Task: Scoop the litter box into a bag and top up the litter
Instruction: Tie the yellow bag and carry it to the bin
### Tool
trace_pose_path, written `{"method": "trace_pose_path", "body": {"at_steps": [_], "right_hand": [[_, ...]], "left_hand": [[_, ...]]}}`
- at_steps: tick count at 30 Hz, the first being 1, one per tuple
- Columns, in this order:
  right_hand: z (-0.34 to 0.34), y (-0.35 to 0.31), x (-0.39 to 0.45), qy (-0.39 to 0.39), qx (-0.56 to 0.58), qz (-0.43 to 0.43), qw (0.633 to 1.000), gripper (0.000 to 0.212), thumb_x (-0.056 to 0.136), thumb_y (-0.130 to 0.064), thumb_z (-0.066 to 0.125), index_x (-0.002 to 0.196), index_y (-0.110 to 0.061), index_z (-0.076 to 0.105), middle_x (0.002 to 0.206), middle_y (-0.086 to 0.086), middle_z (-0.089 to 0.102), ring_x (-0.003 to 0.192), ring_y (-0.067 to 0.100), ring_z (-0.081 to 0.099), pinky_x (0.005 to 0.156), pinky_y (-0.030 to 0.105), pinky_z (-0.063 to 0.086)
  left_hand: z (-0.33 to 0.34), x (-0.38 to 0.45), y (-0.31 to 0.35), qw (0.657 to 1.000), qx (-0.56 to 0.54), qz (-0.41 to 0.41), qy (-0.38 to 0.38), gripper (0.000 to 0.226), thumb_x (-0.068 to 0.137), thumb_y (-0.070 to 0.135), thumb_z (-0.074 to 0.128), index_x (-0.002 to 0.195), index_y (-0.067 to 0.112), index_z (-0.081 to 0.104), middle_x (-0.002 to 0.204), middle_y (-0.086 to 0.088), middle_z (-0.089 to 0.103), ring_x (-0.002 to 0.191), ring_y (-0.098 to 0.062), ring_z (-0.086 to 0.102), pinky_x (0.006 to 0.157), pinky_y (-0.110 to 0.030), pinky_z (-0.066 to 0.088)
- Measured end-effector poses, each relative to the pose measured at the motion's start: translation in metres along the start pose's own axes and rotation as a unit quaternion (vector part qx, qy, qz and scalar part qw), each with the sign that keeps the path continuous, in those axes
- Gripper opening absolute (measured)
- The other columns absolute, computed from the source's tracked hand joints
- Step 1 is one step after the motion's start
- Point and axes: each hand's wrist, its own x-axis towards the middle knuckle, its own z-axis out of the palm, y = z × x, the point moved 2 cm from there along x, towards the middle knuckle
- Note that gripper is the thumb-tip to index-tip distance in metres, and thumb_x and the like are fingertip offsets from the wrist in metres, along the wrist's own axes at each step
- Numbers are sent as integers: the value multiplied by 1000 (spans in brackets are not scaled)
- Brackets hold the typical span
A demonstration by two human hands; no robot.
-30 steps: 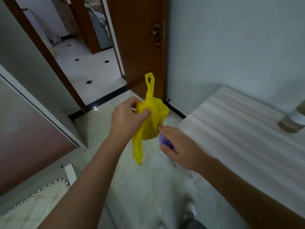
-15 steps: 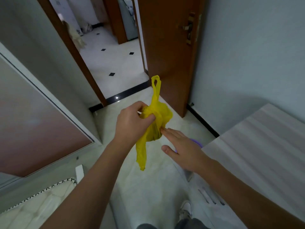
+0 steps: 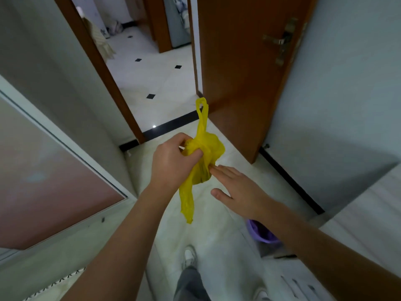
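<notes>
While gripping bag (image 3: 208, 157), left hand (image 3: 173, 164) raised

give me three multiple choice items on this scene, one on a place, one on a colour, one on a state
1. Where is the purple bin?
A. on the floor under the right forearm
B. in the doorway
C. in the left hand

2. What colour is the bag?
A. black
B. yellow
C. white

3. How is the door?
A. shut
B. off its hinges
C. open

Answers:
1 A, the purple bin shows on the floor below the right arm.
2 B, the bag, gripped by the left hand, is yellow; the right hand is flat beside it.
3 C, the door stands swung open, showing the next room.
</notes>
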Motion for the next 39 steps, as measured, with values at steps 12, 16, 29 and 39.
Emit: {"method": "trace_pose_path", "body": {"at_steps": [12, 16, 29, 39], "right_hand": [[-4, -7, 133, 48, -20, 91, 995, 70, 93, -57, 25, 149, -16, 31, 150, 2, 40, 137, 18, 35, 110, 36, 35], [-13, 16, 157, 57, -12, 112, 992, 65, 95, -51, 33, 149, -15, 31, 150, 2, 40, 137, 18, 36, 109, 35, 34], [-41, 102, 282, 113, 27, 121, 986, 66, 95, -56, 30, 150, -19, 29, 151, -1, 38, 141, 15, 31, 113, 35, 31], [-55, 149, 311, 146, 2, 265, 953, 59, 99, -48, 41, 150, -23, 28, 154, -5, 33, 139, 14, 31, 110, 29, 29]], "left_hand": [[-6, 150, -55, 993, -49, 46, -93, 12, 79, 32, 72, 86, 27, 64, 76, 8, 63, 73, -9, 60, 66, -34, 56], [14, 190, -53, 989, -63, 52, -125, 12, 79, 31, 72, 86, 25, 64, 77, 6, 64, 75, -11, 61, 70, -40, 57], [53, 335, -42, 981, 14, 120, -150, 11, 81, 32, 71, 85, 25, 63, 67, 11, 57, 64, -2, 54, 56, -13, 37], [126, 422, -29, 939, -23, 212, -270, 17, 81, 32, 73, 88, 30, 58, 75, 10, 59, 72, -4, 55, 59, -20, 45]]}}
